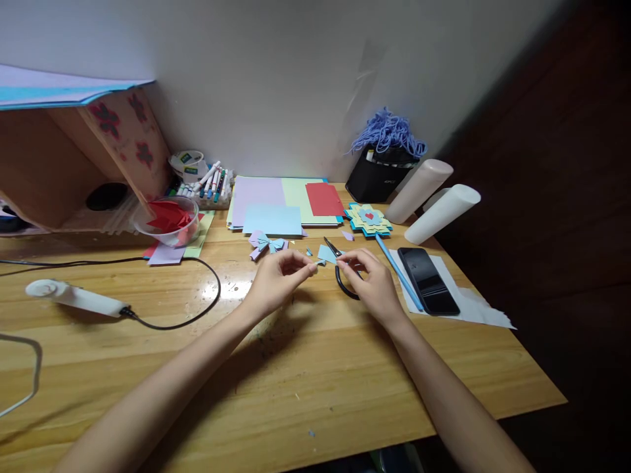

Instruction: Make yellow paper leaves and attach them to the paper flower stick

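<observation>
Left hand (pixel 280 281) pinching paper scrap (pixel 321 263), right hand (pixel 371 282) curled opposite

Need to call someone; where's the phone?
In the head view, the phone lies on white paper toward the table's right side, just right of the blue stick.

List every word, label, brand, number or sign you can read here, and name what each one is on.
Nothing can be read with certainty.
Black holder: small pale lettering on its front, too small and blurred to quote.
White roll: green and blue label patches; any wording on them is too blurred to read.
Phone: no legible text on its dark screen.
</observation>
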### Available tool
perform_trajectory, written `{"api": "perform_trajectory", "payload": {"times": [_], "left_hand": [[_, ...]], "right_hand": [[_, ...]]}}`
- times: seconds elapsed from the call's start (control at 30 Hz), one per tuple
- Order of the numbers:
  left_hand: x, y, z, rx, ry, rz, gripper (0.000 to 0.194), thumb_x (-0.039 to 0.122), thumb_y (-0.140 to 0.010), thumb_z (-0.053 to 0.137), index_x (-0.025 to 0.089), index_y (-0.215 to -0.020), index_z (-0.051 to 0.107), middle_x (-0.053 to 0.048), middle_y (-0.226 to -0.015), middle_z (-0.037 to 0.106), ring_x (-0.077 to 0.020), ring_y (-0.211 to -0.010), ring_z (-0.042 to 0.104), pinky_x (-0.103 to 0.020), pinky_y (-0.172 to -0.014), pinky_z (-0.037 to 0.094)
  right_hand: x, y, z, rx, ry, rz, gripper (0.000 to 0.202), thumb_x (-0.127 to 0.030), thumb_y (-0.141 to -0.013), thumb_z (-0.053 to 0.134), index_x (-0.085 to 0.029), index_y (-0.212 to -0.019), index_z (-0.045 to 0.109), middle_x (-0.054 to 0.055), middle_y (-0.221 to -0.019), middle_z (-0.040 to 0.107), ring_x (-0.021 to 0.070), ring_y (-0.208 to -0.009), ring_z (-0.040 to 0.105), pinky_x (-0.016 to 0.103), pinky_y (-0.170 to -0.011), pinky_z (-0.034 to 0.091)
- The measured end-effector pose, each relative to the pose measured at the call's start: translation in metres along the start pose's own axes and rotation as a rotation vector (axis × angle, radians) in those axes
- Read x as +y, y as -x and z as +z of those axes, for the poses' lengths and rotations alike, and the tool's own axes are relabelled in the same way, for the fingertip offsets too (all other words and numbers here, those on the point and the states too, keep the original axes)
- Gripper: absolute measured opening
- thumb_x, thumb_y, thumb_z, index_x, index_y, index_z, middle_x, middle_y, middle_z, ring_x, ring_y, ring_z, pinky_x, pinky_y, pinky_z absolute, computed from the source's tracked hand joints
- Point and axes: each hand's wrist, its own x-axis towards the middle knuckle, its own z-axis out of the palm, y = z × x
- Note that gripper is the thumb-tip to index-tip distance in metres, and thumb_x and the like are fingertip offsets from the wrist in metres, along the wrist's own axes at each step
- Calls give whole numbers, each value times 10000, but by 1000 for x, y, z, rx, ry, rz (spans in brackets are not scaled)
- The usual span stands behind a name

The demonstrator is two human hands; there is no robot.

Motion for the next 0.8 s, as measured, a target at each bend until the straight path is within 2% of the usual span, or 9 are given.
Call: {"api": "perform_trajectory", "payload": {"times": [0.1,0.23,0.33,0.5,0.63,0.8], "left_hand": [[-5,2,1,-21,-117,88,158,305,-741,618,149,-761,638,-52,-779,662,-139,-717,596,-265,-700,467],[-7,4,2,-64,-279,200,145,291,-779,581,163,-774,649,-51,-772,668,-147,-719,601,-258,-677,468],[-9,6,3,-72,-351,228,130,277,-784,576,167,-781,647,-48,-762,666,-145,-708,599,-254,-650,465],[-14,5,6,-47,-232,170,126,279,-749,617,162,-792,594,-43,-789,643,-134,-709,597,-267,-680,483],[-17,3,8,-28,-55,126,224,251,-699,666,165,-818,497,-13,-784,581,-112,-694,582,-255,-670,488],[-19,3,7,-30,-88,135,205,246,-725,633,160,-863,509,-38,-850,581,-122,-741,579,-266,-702,482]], "right_hand": [[-18,7,4,-86,-240,-10,185,-345,-841,504,-197,-879,608,55,-902,613,167,-814,570,288,-738,458],[-25,13,9,-116,-278,-28,158,-333,-829,526,-200,-845,610,49,-850,605,162,-755,557,292,-700,460],[-22,14,10,-111,-268,-15,162,-340,-832,514,-199,-806,588,48,-819,597,166,-744,552,298,-700,459],[-19,14,11,-114,-244,-3,151,-333,-831,505,-198,-788,556,37,-792,580,158,-726,542,289,-698,451],[-18,15,13,-140,-273,27,129,-312,-827,509,-195,-779,531,23,-788,569,142,-711,532,265,-680,437],[-12,15,19,-217,-350,126,163,-353,-810,525,-192,-792,533,31,-808,579,152,-732,546,259,-651,436]]}}
